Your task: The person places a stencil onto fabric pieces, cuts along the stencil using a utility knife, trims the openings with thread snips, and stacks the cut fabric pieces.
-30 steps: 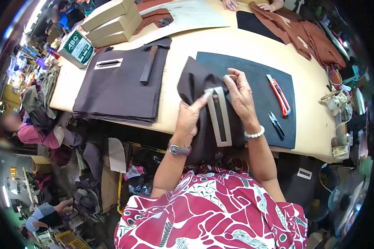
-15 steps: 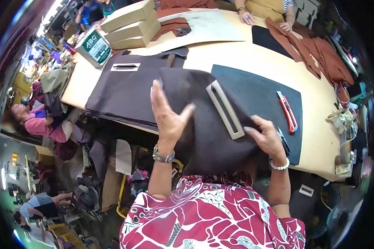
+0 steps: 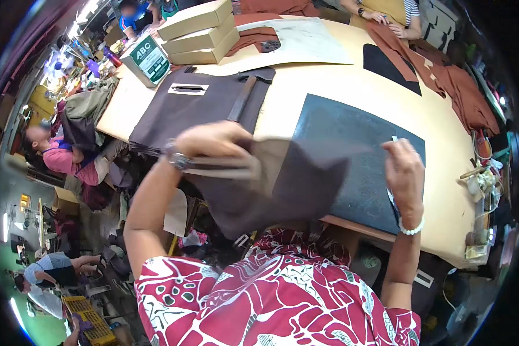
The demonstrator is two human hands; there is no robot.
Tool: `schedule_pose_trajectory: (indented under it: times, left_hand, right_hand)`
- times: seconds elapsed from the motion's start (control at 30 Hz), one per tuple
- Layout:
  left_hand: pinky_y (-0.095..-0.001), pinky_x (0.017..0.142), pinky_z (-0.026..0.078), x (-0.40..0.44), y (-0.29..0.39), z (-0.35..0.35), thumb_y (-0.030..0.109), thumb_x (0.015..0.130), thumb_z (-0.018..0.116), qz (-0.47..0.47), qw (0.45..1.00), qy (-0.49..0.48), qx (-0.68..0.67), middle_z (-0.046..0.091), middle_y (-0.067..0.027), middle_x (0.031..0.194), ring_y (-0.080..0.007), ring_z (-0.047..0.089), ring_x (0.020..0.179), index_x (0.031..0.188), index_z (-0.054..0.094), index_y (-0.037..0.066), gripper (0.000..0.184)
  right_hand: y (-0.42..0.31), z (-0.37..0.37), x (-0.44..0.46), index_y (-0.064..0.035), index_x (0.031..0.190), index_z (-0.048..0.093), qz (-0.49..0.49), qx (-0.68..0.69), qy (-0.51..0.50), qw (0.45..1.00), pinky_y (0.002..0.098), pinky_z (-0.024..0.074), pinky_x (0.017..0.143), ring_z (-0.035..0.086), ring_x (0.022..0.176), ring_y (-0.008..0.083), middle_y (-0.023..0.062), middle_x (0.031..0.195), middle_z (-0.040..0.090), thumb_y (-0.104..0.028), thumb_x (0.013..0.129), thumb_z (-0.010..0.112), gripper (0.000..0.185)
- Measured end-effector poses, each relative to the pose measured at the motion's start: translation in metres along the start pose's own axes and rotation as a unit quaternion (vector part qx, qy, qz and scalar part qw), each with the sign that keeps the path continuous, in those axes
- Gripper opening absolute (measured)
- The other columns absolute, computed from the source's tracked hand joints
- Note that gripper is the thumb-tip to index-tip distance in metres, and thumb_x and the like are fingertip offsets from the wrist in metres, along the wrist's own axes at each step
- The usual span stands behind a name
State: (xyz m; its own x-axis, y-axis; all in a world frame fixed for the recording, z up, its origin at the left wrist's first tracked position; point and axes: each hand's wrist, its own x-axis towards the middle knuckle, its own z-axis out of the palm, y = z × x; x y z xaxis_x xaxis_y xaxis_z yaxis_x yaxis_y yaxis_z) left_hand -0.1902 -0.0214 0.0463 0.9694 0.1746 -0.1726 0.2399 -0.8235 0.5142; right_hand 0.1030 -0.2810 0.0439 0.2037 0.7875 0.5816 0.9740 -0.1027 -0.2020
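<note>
A dark brown cloth piece (image 3: 311, 179), blurred by motion, hangs in front of me at the table's near edge. My left hand (image 3: 216, 141) is closed on its left side, beside a blurred pale strip. Over the dark cutting mat (image 3: 352, 161), my right hand (image 3: 405, 170) is raised with bent fingers, apart from the cloth; whether it holds anything is unclear. Beneath that hand, the scissors (image 3: 393, 203) are partly hidden. Left of the mat lies a stack of dark brown cloth (image 3: 155, 118) with a slotted pale frame (image 3: 188, 89) and a dark bar (image 3: 242, 99) on top.
Cardboard boxes (image 3: 199, 40) and a green and white ABC box (image 3: 148, 60) stand at the back left. Rust-brown cloth (image 3: 467, 92) lies at the back right near a co-worker's hands (image 3: 386, 23). Other people are at the left.
The cloth has swung left and turned, with my left hand now gripping it. My right hand has let go and moved up and right over the mat. The view has shifted.
</note>
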Motion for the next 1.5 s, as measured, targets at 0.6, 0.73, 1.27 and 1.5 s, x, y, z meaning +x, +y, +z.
schedule_pose_trajectory:
  times: [0.6, 0.73, 1.27, 1.5]
  left_hand:
    - [-0.0287, 0.068, 0.052, 0.117, 0.050, 0.088, 0.007, 0.077, 0.066, -0.120, 0.625, 0.335, -0.695, 0.066, -0.0066, 0.088, -0.0146, 0.063, 0.078, 0.091, 0.063, -0.003, 0.016]
    - [-0.0294, 0.071, 0.053, 0.178, 0.087, 0.120, 0.006, 0.081, 0.062, 0.028, 0.565, 0.374, -0.735, 0.067, -0.0072, 0.088, -0.0151, 0.064, 0.077, 0.093, 0.064, -0.003, 0.015]
    - [-0.0279, 0.080, 0.051, 0.135, 0.096, 0.161, 0.003, 0.086, 0.060, -0.022, 0.572, 0.339, -0.746, 0.064, -0.0047, 0.102, -0.0136, 0.062, 0.091, 0.107, 0.061, 0.001, 0.021]
    - [-0.0289, 0.076, 0.053, 0.140, 0.106, 0.161, 0.002, 0.084, 0.062, -0.002, 0.587, 0.356, -0.727, 0.066, -0.0079, 0.098, -0.0156, 0.064, 0.085, 0.102, 0.064, -0.001, 0.018]
  right_hand:
    - [0.058, 0.024, -0.109, 0.0045, 0.099, 0.062, 0.362, 0.084, -0.092, 0.924, 0.0323, 0.0466, 0.062, 0.055, 0.063, 0.0159, 0.0091, 0.075, 0.060, 0.001, 0.077, 0.064, 0.022]
    - [0.045, 0.023, -0.105, 0.0016, 0.101, 0.063, 0.352, 0.288, 0.067, 0.888, 0.0244, 0.0465, 0.062, 0.056, 0.067, 0.0087, 0.0028, 0.081, 0.062, -0.005, 0.085, 0.062, 0.017]
    - [-0.043, 0.058, -0.068, 0.0026, 0.124, 0.052, 0.380, 0.607, -0.070, 0.695, 0.0169, 0.0318, 0.048, 0.040, 0.056, 0.0018, -0.0055, 0.069, 0.047, -0.009, 0.090, 0.050, 0.036]
    - [-0.038, 0.044, -0.064, -0.0008, 0.134, 0.043, 0.369, 0.608, -0.055, 0.701, 0.0185, 0.0421, 0.051, 0.048, 0.059, 0.0024, -0.0029, 0.074, 0.051, -0.022, 0.097, 0.047, 0.042]
